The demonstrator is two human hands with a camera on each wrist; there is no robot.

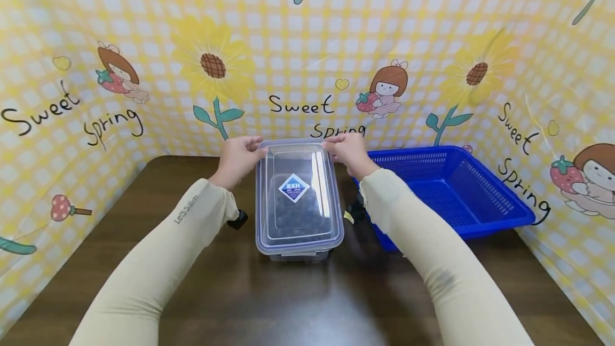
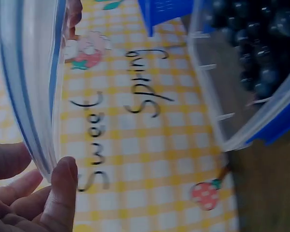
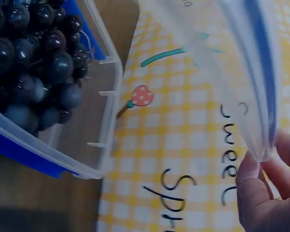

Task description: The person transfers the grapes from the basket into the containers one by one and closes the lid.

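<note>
Here hands (image 1: 238, 159) (image 1: 351, 152) pinch a lid (image 1: 300, 217), apparently labelled "BXH".

Place: tabletop booth of sorts, curtained off. Home or studio, can't tell. Yellow-and-white checked cloth (image 1: 298, 41) hangs behind the table (image 1: 288, 303) and along both sides, a bit creased. Homely print: sunflowers (image 1: 213, 65), cartoon figures (image 1: 391, 92) with strawberries (image 1: 367, 102), "Sweet Spring" lettering (image 1: 301, 104). Table top is dark wood grain, glossy. Stuff is kitchen-type: clear food box (image 3: 94, 123) of dark round fruit (image 3: 53, 53), clear lid (image 1: 307, 223), blue plastic basket (image 1: 432, 202). Room beyond the cloth hidden.
</note>
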